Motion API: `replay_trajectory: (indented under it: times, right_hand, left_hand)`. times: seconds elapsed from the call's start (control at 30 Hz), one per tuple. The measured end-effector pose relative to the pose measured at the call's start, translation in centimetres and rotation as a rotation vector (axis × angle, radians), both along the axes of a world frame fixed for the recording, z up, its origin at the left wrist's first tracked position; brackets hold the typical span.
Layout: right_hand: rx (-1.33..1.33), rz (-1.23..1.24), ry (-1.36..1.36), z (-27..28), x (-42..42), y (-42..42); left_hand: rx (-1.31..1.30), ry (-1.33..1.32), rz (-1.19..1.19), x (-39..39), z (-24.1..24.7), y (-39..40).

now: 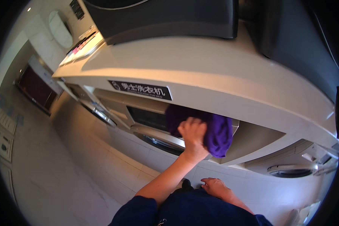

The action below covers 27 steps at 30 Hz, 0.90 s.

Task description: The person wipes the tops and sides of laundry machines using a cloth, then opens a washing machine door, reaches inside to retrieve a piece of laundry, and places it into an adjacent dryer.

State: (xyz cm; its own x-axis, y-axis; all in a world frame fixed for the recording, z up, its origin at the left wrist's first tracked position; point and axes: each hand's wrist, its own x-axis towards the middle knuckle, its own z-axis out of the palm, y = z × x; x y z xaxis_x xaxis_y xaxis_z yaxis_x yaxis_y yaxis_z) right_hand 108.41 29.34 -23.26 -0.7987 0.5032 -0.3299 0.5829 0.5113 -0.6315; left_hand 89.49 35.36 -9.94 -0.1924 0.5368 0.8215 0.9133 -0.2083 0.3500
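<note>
My left hand (193,132) grips a bunched purple cloth (219,137) and presses it to the upper front of a washing machine (161,139) under the counter. Part of the cloth hangs to the right of my fingers, and its far part lies in shadow below the counter edge. Left of the cloth is the machine's dark control panel (147,117), with the round door's metal rim below it. My right hand (216,186) hangs low in front of my body with its fingers loosely bent, and I see nothing in it.
A pale countertop (169,60) with a front apron runs above the machine; a dark sign with writing (141,89) is fixed to it. Dark appliances (169,19) stand on top. Another front-loading machine (292,171) sits at right, one more (101,114) at left. A partition (257,138) borders the bay.
</note>
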Motion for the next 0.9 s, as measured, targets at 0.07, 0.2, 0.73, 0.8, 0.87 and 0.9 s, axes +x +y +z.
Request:
replay_trajectory:
  times: [0.07, 0.2, 0.73, 0.8, 0.87, 0.9]
  right_hand:
    - [-0.024, -0.043, 0.007, 0.3, 2.3, 0.2]
    - [-0.106, -0.192, -0.054, -0.6, 7.3, -0.4]
    - [-0.102, -0.096, -0.373, 0.1, 2.6, -1.0]
    - [-0.004, -0.004, -0.325, -0.9, 0.1, -0.9]
    - [0.06, 0.055, -0.263, -1.5, -3.3, -1.1]
    - [0.079, 0.073, -0.228, -1.5, -5.2, -1.2]
  left_hand:
    - [0.061, 0.063, -0.046, 1.2, -0.5, 0.0]
    - [0.103, 0.215, -0.106, -0.9, -3.6, -0.5]
    - [0.069, -0.261, 0.62, -27.4, -11.1, -6.7]
    - [0.031, -0.42, 0.661, -31.2, -13.8, -7.7]
    - [0.015, -0.624, 0.672, -35.9, -17.5, -9.9]
    - [0.088, -0.847, 0.531, -38.4, -20.2, -11.1]
